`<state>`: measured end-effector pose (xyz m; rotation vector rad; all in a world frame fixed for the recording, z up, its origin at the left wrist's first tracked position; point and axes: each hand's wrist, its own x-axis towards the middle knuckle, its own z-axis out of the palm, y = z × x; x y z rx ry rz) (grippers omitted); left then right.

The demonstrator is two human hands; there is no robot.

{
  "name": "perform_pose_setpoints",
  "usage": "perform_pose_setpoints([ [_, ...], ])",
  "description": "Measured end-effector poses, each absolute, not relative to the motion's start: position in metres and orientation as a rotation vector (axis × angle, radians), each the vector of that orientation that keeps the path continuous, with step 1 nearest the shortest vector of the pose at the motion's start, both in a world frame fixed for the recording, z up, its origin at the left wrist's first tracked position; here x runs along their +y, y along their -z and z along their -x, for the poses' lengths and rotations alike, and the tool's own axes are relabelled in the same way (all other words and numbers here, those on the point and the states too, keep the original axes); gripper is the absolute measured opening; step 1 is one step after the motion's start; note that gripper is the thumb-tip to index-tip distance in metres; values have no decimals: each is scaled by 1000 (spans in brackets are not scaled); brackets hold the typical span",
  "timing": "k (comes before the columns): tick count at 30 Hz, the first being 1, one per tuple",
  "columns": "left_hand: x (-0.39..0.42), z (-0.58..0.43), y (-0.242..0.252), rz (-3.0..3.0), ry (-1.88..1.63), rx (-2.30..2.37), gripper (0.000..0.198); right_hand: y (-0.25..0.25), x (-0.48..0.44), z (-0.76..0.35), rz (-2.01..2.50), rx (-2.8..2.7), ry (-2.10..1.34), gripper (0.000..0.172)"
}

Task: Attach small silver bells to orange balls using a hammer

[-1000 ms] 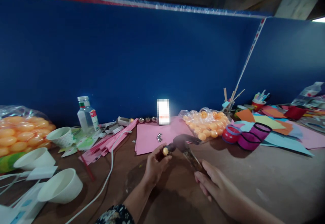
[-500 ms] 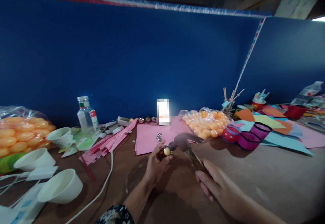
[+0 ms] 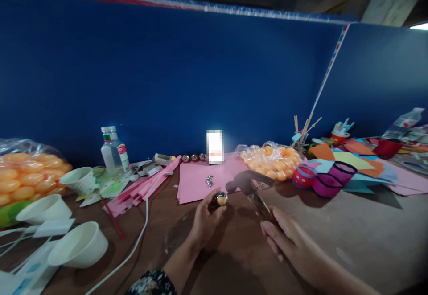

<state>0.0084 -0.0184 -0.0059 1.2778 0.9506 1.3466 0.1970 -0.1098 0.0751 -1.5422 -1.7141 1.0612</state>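
My left hand [image 3: 205, 217] has its thumb and fingers closed on a shiny metal ball [image 3: 221, 198], held just over the brown table in front of pink paper. The ball's face looks silvery with a yellowish patch. My right hand [image 3: 282, 232] is wrapped round the handle of a claw hammer [image 3: 246, 182]. The hammer's dark head is up and to the right of the ball, a small gap apart from it, with the claw pointing right. On the pink sheets [image 3: 195, 183] lies a small cluster of shiny metal pieces [image 3: 209, 180].
Several more metal balls [image 3: 194, 157] line the back of the paper. Bags of orange balls stand at right [image 3: 277, 163] and left [image 3: 30, 170]. A white cable [image 3: 146, 223] crosses the table beside paper cups [image 3: 80, 246]. Purple rings [image 3: 329, 184] and coloured paper [image 3: 371, 174] lie at right.
The hammer head, which overlapped the ball's upper right edge, has moved right and slightly up, clear of it. My left hand still grips the ball, with more of its silvery top showing.
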Motion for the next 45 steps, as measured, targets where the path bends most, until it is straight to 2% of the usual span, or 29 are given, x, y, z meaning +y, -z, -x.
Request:
perform_pose_setpoints([
  [10,-17,-11,11,-1363,-1391,967,45,-80,-112,-200,1636,-1802,-965,26],
  [16,-21,-11,1,-1315,-1343,989,45,-80,-111,-198,1635,-1797,-1040,25],
  [21,-21,-11,3,-1386,-1367,995,38,-82,-111,-198,1626,-1816,-971,25],
  [30,-20,-9,-4,-1392,-1182,1027,29,-82,-112,-201,1627,-1826,-959,26],
  [37,-23,-10,-8,-1349,-1243,960,34,-73,-117,-197,1634,-1815,-952,25],
  [42,-27,-12,-11,-1370,-1235,939,23,-68,-117,-194,1595,-1866,-815,23],
  [45,-28,-12,-12,-1374,-1228,959,23,-70,-117,-193,1577,-1874,-827,21],
])
